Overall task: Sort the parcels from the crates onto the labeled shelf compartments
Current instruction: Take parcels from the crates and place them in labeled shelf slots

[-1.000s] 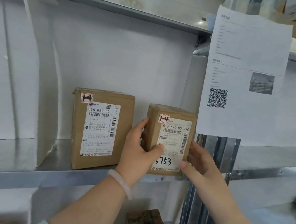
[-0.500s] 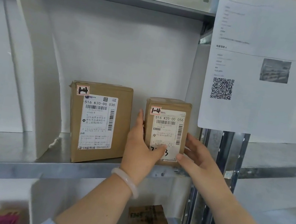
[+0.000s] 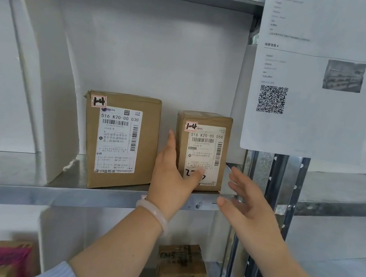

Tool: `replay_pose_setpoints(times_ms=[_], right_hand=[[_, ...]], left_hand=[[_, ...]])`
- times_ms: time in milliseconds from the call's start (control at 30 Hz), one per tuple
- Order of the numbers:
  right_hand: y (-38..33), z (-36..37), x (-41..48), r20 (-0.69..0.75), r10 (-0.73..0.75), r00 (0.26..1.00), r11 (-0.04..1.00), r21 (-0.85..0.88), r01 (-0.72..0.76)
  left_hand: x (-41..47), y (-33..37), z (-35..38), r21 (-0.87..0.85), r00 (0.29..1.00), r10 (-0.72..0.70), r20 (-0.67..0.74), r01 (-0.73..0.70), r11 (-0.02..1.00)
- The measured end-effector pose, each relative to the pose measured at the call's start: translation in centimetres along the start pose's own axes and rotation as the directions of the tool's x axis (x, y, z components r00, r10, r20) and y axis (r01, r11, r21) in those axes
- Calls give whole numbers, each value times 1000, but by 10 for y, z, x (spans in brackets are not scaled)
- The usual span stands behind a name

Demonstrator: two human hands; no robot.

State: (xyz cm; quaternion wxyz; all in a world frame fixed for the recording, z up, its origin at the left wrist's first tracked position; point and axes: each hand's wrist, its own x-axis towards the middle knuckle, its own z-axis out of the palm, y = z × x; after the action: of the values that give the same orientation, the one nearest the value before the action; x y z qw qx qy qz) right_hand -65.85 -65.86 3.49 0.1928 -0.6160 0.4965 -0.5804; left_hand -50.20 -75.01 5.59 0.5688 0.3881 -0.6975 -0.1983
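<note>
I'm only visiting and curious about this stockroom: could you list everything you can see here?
Larger parcel: one, brown, middle shelf, tagged 1-4.
Smaller parcel: one, brown, same shelf, to its right, tagged 1-4.
Lower parcel: one, brown, shelf below, tagged 2-4.
Pink package: one, bottom left corner, partly cut off.
Shelf: grey metal, under the two upper parcels.
Divider: one, white, leaning, left of the parcels.
Printed sheet: one, white, QR code, upper right.
Upright post: grey metal, below the sheet.
Bracelet: one, pale, left wrist.
Left hand: straight fingers along the smaller parcel's left side, thumb on its label.
Right hand: open, right of that parcel, not touching.
</note>
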Motion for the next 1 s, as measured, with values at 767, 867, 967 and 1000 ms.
replay_pose_setpoints(times_ms=[767,867,967,1000], right_hand=[[-109,285,-113,772,-244,587,779,-204,593],[-147,356,-160,826,-285,487,793,-82,603],[-195,421,-217,853,-380,356,755,64,653],[-211,439,-238,851,-415,323,739,108,665]], left_hand=[[-232,-56,-358,937,993,-25,-115,117,329],[-295,-45,-436,944,967,-118,-228,249,216],[-359,-24,-509,913,916,-135,-379,394,111],[-381,-16,-531,900,899,-135,-417,429,77]])
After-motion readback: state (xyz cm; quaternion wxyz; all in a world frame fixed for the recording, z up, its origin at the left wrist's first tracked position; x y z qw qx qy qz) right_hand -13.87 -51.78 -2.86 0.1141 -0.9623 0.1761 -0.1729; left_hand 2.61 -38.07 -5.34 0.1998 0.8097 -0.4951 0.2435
